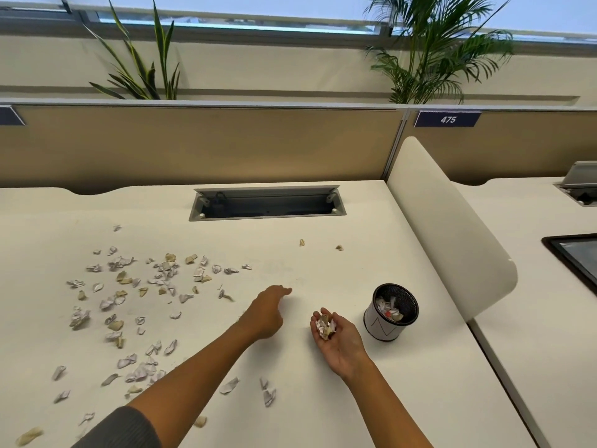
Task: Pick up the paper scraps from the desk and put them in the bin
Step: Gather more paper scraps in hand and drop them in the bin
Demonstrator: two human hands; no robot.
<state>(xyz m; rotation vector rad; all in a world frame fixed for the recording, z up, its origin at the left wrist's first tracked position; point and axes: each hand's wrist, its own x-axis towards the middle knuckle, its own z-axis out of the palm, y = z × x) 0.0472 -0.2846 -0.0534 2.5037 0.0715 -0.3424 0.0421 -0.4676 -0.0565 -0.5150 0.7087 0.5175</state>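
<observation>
Several crumpled white and tan paper scraps (161, 276) lie scattered over the left half of the cream desk (323, 273). Two more scraps (302, 242) sit apart near the back right. A small black mesh bin (392, 313) with a white band stands at the right and holds some scraps. My right hand (336, 342) is palm up just left of the bin, its fingers cupped around a small pile of scraps (325, 326). My left hand (266, 310) reaches forward over bare desk, fingers curled and pointing away, with nothing visible in it.
A grey open cable tray (268, 202) is recessed at the desk's back. A rounded cream divider (452, 227) rises right of the bin, with a neighbouring desk and a dark screen (575, 257) beyond. A tan partition runs behind.
</observation>
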